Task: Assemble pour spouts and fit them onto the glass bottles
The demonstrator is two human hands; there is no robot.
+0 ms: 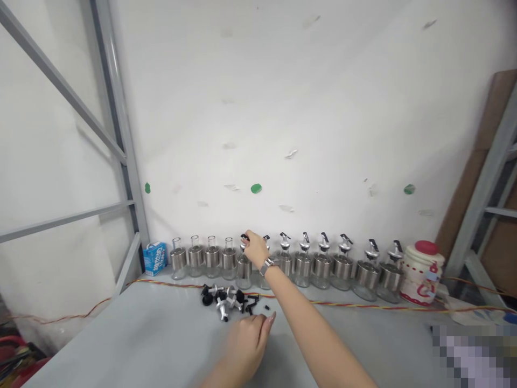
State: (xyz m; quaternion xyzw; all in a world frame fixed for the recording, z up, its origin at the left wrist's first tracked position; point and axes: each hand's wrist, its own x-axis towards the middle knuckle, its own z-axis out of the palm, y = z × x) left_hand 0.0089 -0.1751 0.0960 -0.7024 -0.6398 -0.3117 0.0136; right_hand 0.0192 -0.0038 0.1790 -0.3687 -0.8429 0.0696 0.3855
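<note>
My right hand [256, 249] reaches to the row of bottles, its fingers closed around a pour spout [243, 237] with a black lever at the mouth of a glass bottle with a metal sleeve [244, 269]. Nearer to me, my left hand [247, 340] is above the table with fingers curled in; what they hold, if anything, is hidden. Just beyond it lies a pile of silver and black pour spouts [222, 302], with small black pieces [251, 307] beside it. To the left, several bottles [212, 260] have open necks. Bottles on the right [323, 267] carry spouts.
A blue carton [155, 258] stands at the row's left end, a cream jar with a red lid [422, 272] at its right end. A red and yellow twisted wire [343, 305] crosses the grey table [133, 334]. Metal frame posts [117, 108] flank the white wall.
</note>
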